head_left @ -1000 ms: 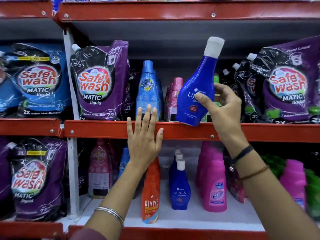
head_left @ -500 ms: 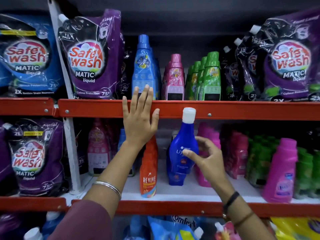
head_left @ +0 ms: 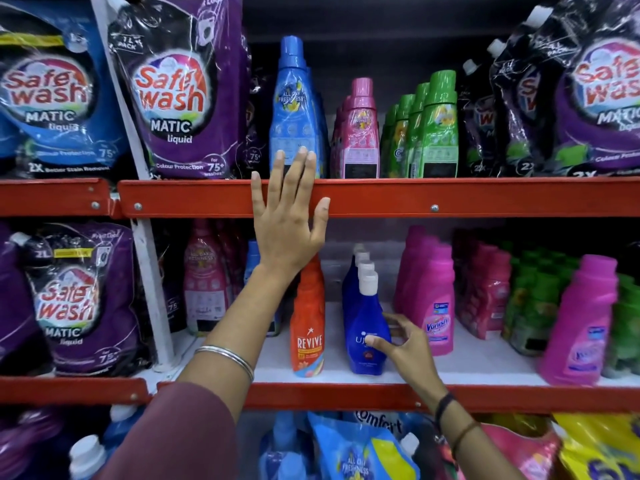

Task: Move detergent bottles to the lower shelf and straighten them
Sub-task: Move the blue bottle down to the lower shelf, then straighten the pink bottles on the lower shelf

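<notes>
A dark blue Ujala bottle (head_left: 366, 323) with a white cap stands upright on the white lower shelf (head_left: 478, 367), at the front of a row of like blue bottles. My right hand (head_left: 403, 344) is curled around its lower right side, thumb on the label and fingers behind. My left hand (head_left: 289, 216) lies flat with fingers spread against the red front rail of the upper shelf (head_left: 433, 197). It holds nothing.
An orange Revive bottle (head_left: 307, 327) stands just left of the blue one, pink Vanish bottles (head_left: 433, 299) just right. The upper shelf carries blue, pink and green bottles and Safewash pouches (head_left: 176, 88). More pouches lie below.
My right hand carried the blue bottle from the upper shelf down onto the lower shelf, and it now stands in its row. My view dropped lower. The left hand stayed on the rail.
</notes>
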Demonstrator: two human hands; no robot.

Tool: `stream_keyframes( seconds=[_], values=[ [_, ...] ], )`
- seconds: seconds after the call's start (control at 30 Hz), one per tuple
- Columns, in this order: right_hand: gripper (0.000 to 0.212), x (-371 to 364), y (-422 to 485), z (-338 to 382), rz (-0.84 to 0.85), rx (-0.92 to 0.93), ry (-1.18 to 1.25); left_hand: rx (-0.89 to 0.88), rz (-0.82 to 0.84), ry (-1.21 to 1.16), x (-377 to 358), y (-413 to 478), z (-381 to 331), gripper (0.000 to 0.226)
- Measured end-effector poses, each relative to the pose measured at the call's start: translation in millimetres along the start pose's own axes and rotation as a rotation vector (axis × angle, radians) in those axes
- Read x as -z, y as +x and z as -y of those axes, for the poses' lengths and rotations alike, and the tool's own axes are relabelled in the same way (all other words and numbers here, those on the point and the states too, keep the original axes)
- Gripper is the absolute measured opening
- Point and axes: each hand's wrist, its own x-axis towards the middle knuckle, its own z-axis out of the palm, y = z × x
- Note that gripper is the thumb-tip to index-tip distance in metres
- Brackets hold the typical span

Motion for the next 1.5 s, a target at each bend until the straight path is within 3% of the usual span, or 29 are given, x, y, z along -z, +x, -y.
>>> stream_keyframes(
  seconds=[0.5, 0.6, 0.73, 0.87, 1.03, 1.2, 1.33, 1.5],
  values=[
    [0.049, 16.9, -3.2, 12.2, 0.14, 0.012, -0.092, 0.043, 0.104, -0.026, 9.4, 3.9, -8.8, 0.058],
    [0.047, 38.3, -4.1, 26.7, -0.035, 0.065, -0.086, 0.022, 0.123, -0.052, 12.4, 11.5, -24.2, 0.057],
    [0.034, 82.0, -2.0, 41.9, -0.379, 0.257, -0.155, 0.02, 0.106, -0.1, 10.3, 24.5, -53.3, 0.058],
    [0.035, 138.2, 3.2, 43.1, -0.728, 0.361, -0.293, 0.048, 0.127, -0.1, 0.1, 25.4, -67.9, 0.059],
    [0.062, 198.2, 4.4, 27.3, -0.907, 0.203, -0.34, 0.038, 0.13, -0.006, -9.3, 19.3, -67.7, 0.059],
    [0.094, 227.2, 4.1, 0.8, -0.754, -0.123, -0.411, 0.037, 0.124, 0.01, -9.6, 19.1, -68.5, 0.059],
    [0.082, 231.4, 0.5, -14.4, -0.645, -0.255, -0.514, 0.042, 0.123, 0.011, -9.6, 19.4, -68.4, 0.059],
    [0.071, 233.4, -1.8, -12.1, -0.695, -0.227, -0.603, 0.043, 0.111, 0.004, -10.7, 19.2, -69.3, 0.059]
  ],
)
